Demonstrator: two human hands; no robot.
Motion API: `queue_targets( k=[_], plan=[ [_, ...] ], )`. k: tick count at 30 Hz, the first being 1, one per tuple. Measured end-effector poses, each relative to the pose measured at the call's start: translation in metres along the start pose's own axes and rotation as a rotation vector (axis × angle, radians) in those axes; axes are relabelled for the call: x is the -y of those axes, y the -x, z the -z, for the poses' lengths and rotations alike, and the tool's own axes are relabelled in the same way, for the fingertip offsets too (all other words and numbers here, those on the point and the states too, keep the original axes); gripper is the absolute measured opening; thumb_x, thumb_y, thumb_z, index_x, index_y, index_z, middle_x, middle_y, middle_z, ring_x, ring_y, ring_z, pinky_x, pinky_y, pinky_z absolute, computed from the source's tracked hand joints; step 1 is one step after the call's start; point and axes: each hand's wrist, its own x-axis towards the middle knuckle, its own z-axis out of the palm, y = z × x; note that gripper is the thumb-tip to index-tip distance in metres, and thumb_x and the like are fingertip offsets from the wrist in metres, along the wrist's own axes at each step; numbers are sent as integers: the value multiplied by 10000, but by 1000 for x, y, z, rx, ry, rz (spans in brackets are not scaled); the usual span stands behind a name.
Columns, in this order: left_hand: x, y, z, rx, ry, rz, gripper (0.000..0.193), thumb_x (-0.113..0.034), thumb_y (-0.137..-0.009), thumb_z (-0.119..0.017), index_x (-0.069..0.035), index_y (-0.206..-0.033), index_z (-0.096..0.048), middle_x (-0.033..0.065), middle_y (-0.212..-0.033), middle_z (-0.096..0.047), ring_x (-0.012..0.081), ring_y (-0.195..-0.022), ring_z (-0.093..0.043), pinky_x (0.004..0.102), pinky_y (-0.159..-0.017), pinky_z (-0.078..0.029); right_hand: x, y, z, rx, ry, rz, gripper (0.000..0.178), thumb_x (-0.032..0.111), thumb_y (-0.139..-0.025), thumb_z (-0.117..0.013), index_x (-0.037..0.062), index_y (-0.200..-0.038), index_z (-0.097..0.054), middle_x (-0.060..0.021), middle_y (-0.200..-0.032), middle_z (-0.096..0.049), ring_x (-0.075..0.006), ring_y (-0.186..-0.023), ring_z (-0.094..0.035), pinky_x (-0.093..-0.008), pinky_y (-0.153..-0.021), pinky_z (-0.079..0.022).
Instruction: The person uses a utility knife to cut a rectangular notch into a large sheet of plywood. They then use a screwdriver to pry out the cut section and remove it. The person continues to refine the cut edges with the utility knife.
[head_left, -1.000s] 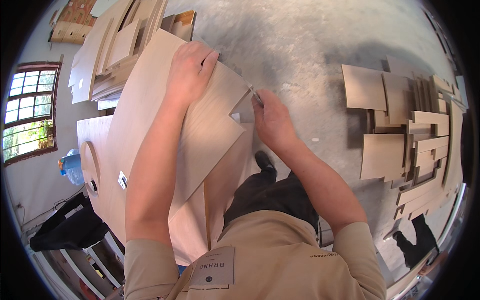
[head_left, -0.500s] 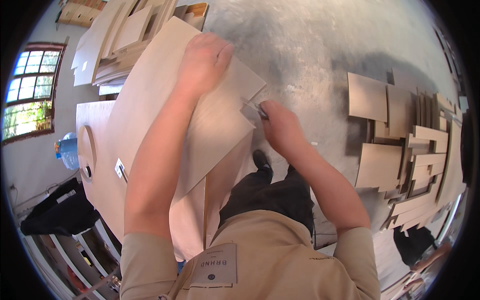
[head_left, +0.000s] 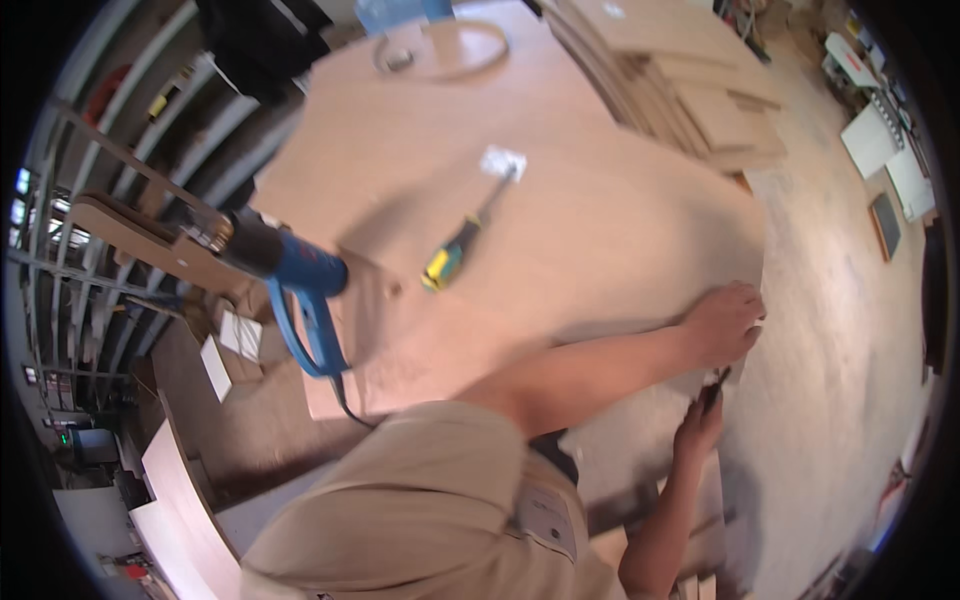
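Note:
A pale wooden panel (head_left: 600,250) lies across the worktable. My left hand (head_left: 722,325) is closed over its right edge, fingers curled and slightly blurred. Just below that edge, my right hand (head_left: 698,428) grips a slim dark-handled tool (head_left: 714,390), its tip pointing up toward the panel; its exact kind is too small to make out. A screwdriver (head_left: 455,250) with a yellow and green handle rests on the panel, its shaft end by a white label (head_left: 502,162). To the left stands a blue heat gun (head_left: 308,300), its cord running toward my sleeve.
Stacked panels (head_left: 700,100) stand beyond the table at upper right. A thin wooden hoop (head_left: 490,62) lies at the table's far end, near a blue plastic container (head_left: 395,14). Metal racks (head_left: 150,60) line the left side. Notebooks (head_left: 872,138) lie at far right.
My view has swung to the left, bringing the heat gun and the whole screwdriver into sight. Both hands now appear farther right, still at the panel's edge, the tool still in my right hand.

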Motion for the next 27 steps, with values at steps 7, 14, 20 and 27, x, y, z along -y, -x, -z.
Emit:
queue_targets(
  k=[7,14,20,27],
  plan=[
    [-41,306,172,322,151,915,172,-165,-969,-691,-31,-1066,-739,136,-1125,-740,304,-1040,-711,403,-894,-568,-32,-25,28,198,17,-196,232,248,-1044,-545,30,-1038,-624,-52,-729,-572,-181,-654,-534,-361,-635,-459],
    [41,481,89,586,-224,528,362,-218,-1019,-618,-64,-1346,-633,213,-1483,-562,445,-1378,-521,501,-1117,-463,-17,-33,35,278,-67,-107,114,138,-1066,-535,56,-1038,-609,11,-725,-527,-91,-651,-488,-277,-607,-437],
    [36,488,63,646,-222,644,445,-116,-932,-669,-183,-1369,-613,210,-1542,-502,422,-1442,-458,481,-1165,-429,-23,-37,37,262,-40,-105,203,240,-1089,-559,55,-1046,-630,13,-702,-528,-94,-633,-499,-288,-597,-446],
    [37,495,60,568,-139,668,491,9,-827,-679,-190,-1275,-652,195,-1485,-554,439,-1407,-486,502,-1133,-459,-27,-37,33,250,-15,-81,159,171,-1074,-533,45,-1042,-625,-46,-722,-583,-138,-642,-544,-324,-618,-468]
  ],
)
